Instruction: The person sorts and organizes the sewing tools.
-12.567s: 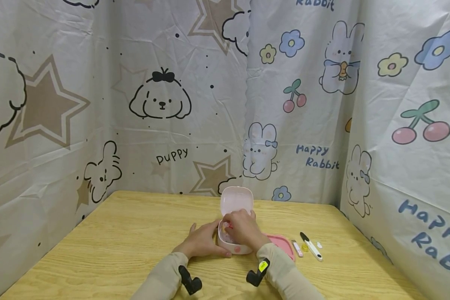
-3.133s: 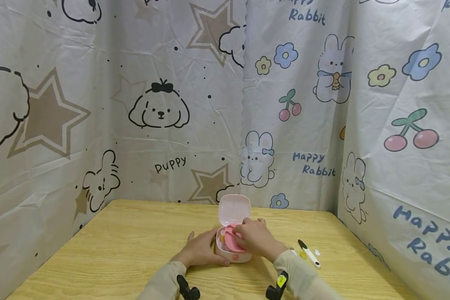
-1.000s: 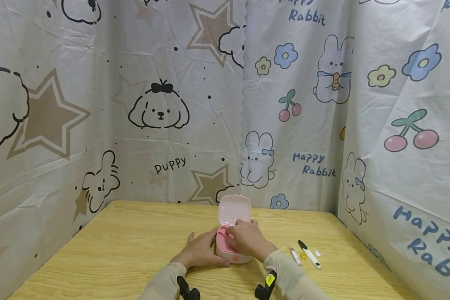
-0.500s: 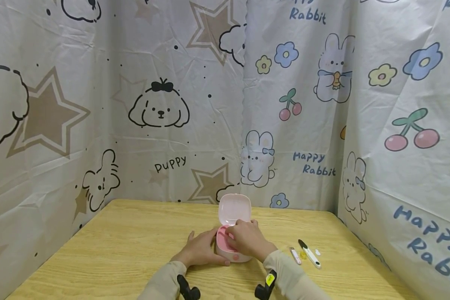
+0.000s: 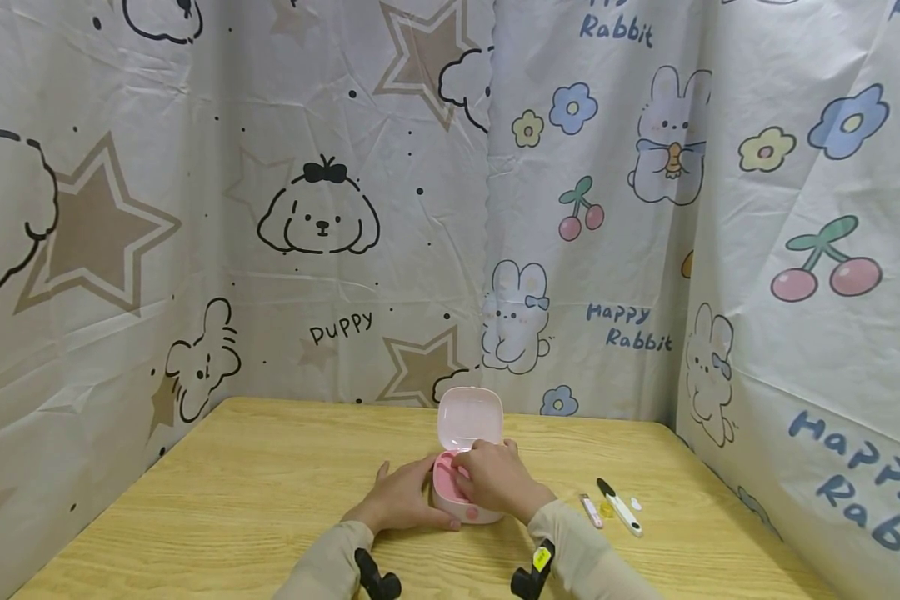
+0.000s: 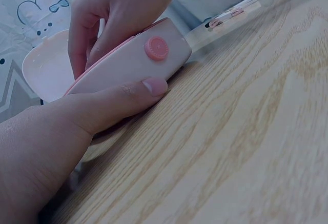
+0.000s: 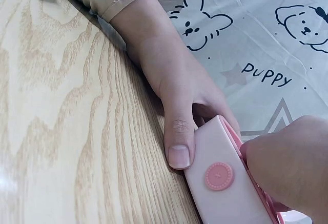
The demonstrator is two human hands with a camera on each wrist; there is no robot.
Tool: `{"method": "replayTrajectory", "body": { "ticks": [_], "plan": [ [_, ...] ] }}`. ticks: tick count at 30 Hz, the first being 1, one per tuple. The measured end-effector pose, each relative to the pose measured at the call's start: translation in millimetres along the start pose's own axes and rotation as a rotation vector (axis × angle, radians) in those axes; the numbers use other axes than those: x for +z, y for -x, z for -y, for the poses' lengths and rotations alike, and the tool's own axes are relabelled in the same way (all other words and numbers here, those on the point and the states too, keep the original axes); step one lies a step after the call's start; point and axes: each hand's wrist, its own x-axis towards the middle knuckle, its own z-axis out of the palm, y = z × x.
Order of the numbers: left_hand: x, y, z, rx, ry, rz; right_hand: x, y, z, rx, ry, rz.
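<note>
A small pale pink box (image 5: 455,507) with a round pink button stands on the wooden table, its hinged lid (image 5: 470,414) raised at the back. My left hand (image 5: 402,500) grips the box from the left; in the left wrist view its thumb lies along the front wall below the button. A darker pink tray (image 5: 445,481) sits level inside the box's rim. Over the tray's right side, my right hand (image 5: 495,477) pinches it with curled fingers, the tips partly hidden. The right wrist view shows the fingers right at the tray's edge.
To the right of the box lie a slim black-and-white tool (image 5: 621,508), a small pink-and-white piece (image 5: 591,511), a small yellow piece (image 5: 607,509) and a tiny white piece (image 5: 636,504). Patterned curtains (image 5: 315,283) hang around the table's back and sides.
The pink tray, first on the table right of the box, was carried tilted over the box by my right hand and now lies level in it. The last second shows almost no movement.
</note>
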Motion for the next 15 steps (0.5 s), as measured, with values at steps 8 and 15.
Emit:
{"method": "replayTrajectory", "body": {
  "ticks": [8,15],
  "plan": [
    [-0.5,-0.2,-0.6,0.002,-0.009,0.000,1.3,-0.9,-1.3,0.007,-0.007,0.007],
    [-1.4,-0.1,-1.0,0.009,-0.003,0.002,3.5,-0.4,-2.5,0.005,-0.014,-0.003]
  ]
}}
